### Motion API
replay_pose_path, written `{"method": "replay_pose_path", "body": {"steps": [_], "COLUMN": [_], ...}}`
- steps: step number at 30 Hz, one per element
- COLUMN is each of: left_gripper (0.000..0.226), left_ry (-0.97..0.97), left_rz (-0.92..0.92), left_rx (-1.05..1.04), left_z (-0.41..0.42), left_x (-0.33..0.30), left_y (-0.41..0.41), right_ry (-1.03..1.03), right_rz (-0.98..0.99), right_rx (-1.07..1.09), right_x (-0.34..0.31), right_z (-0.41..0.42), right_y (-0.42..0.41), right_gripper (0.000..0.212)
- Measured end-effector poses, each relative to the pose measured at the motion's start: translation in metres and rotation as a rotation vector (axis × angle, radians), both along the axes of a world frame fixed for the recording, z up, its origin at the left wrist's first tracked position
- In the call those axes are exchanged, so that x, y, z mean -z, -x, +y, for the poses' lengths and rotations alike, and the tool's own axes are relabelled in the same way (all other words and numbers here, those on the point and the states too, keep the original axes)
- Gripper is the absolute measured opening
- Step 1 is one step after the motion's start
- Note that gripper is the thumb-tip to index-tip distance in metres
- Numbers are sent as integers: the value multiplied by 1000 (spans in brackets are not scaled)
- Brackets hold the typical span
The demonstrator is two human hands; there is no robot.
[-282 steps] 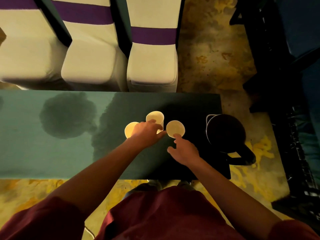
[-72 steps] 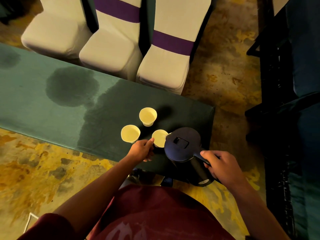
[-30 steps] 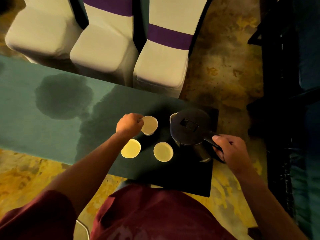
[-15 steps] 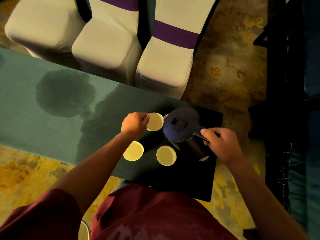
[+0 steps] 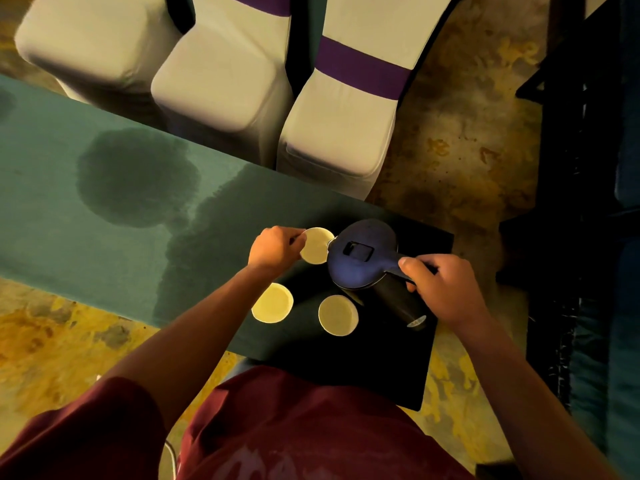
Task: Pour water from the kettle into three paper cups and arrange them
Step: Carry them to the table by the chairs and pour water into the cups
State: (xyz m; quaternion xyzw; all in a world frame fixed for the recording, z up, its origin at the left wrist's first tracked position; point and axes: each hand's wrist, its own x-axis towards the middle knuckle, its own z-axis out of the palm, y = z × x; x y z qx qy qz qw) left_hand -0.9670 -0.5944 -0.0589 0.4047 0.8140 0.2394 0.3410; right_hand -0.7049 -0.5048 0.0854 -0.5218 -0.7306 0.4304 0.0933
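Observation:
Three pale paper cups stand on the green table (image 5: 69, 209). My left hand (image 5: 273, 251) grips the side of the far cup (image 5: 314, 250). My right hand (image 5: 441, 289) holds the handle of the dark kettle (image 5: 362, 254), tilted with its spout at the far cup's rim. The near left cup (image 5: 272, 303) and the near right cup (image 5: 338, 315) stand apart in front, untouched. Whether water is flowing is not visible.
Large dark wet patches (image 5: 138, 178) mark the tablecloth left of the cups. Three white covered chairs (image 5: 339, 126) with purple bands stand behind the table. The table's right end (image 5: 446, 237) is close to the kettle. Dark furniture (image 5: 588, 168) lines the right side.
The kettle has moved left and tipped toward the far cup, its spout now at the rim. My left hand keeps its grip on that cup.

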Motion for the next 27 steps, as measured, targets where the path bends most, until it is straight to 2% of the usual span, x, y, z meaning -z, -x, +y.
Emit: {"method": "replay_pose_path", "body": {"steps": [8, 27], "left_gripper": [31, 30], "left_ry": [-3, -21], "left_rz": [-30, 17], "left_rx": [-16, -5], "left_z": [0, 0], "left_x": [-2, -7], "left_y": [1, 3], "right_ry": [1, 46], "right_rz": [-41, -167], "right_rx": [-13, -55], "right_x": [1, -1], "right_z": [4, 8], "right_y": [7, 22], "right_gripper": [51, 51]}}
